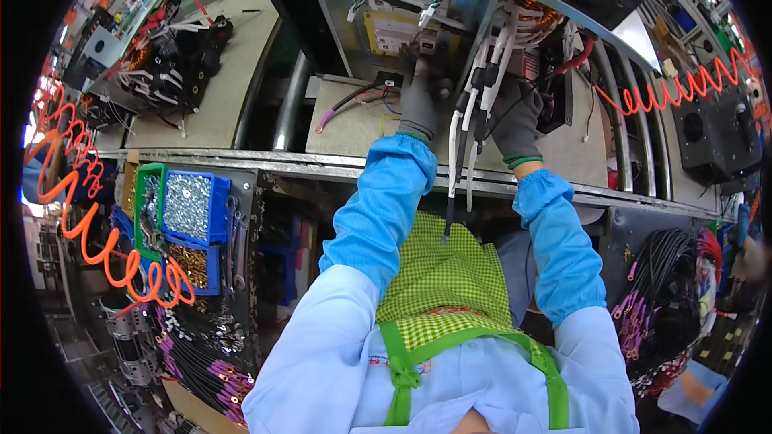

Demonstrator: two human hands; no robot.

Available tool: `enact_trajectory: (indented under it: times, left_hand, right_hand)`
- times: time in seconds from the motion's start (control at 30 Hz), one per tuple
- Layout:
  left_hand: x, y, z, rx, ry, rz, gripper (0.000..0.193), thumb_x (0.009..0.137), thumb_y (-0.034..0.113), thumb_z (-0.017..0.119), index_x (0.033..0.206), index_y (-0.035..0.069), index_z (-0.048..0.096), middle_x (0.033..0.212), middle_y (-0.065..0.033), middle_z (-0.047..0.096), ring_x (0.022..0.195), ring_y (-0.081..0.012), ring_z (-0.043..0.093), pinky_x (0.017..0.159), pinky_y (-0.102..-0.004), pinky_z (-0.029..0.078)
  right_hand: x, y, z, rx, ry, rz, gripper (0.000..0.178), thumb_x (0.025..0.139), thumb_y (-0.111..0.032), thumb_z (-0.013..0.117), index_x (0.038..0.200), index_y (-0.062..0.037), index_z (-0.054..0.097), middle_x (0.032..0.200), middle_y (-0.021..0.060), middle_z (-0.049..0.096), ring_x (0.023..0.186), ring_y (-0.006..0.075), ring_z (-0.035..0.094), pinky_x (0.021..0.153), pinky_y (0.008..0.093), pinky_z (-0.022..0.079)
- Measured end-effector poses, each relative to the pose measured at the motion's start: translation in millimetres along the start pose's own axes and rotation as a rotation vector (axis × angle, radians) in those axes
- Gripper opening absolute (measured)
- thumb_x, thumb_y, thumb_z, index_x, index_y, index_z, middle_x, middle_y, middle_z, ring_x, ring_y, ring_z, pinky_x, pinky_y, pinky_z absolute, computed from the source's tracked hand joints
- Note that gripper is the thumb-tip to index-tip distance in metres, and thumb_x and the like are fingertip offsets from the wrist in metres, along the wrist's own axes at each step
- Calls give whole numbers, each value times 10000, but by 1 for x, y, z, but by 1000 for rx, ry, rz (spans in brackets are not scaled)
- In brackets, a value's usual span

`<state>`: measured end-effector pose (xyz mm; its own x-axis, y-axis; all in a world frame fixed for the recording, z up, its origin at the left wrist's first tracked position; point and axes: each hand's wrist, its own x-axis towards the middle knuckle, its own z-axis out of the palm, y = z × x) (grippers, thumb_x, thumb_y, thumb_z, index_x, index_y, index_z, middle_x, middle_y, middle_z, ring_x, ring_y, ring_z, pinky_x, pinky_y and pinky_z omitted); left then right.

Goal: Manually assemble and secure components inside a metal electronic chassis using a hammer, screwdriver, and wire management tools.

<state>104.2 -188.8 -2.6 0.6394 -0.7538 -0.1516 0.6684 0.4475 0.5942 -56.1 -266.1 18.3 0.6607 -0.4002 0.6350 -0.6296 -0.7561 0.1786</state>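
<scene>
My left hand [418, 100], in a dark grey glove, reaches inside an open metal cabinet [334, 12]. Its bent fingers are drawn together by a white component with a yellow border [394, 34]; shadow hides what they hold. Beside it, white and black cables [474, 96] hang down over the cabinet's front edge. My right hand [517, 116], gloved too, is right of these cables, its fingers largely hidden among the parts beneath a copper-coloured coil [535, 20]. A dark cable with a purple-sleeved lug [326, 119] lies left of my left hand.
A roller conveyor [293, 104] carries the boards under the work. At left are a blue bin of screws [189, 205], a green bin [149, 193] and wrenches [240, 249]. Orange coiled hoses [104, 253] hang leftward. Black cable bundles [667, 273] hang at right, below a black fan unit [712, 141].
</scene>
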Motion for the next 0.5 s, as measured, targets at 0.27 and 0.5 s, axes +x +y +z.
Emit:
enact_trajectory:
  times: [0.27,0.5]
  left_hand:
    - [5,-14,1,559,90,316,367,873,221,631,1140,-22,567,1013,-112,641,903,-188,584,804,-305,460]
    - [27,-4,-2,703,44,316,398,873,232,550,1161,-43,548,1124,-189,623,1016,-315,589,879,-358,442]
  right_hand:
    - [-30,23,-52,276,-27,-129,438,611,-191,691,1046,-223,644,1196,11,530,1209,276,409,1051,485,255]
    - [-17,84,-51,563,146,230,268,791,-247,648,1016,-107,612,1118,111,595,1050,340,537,892,442,432]
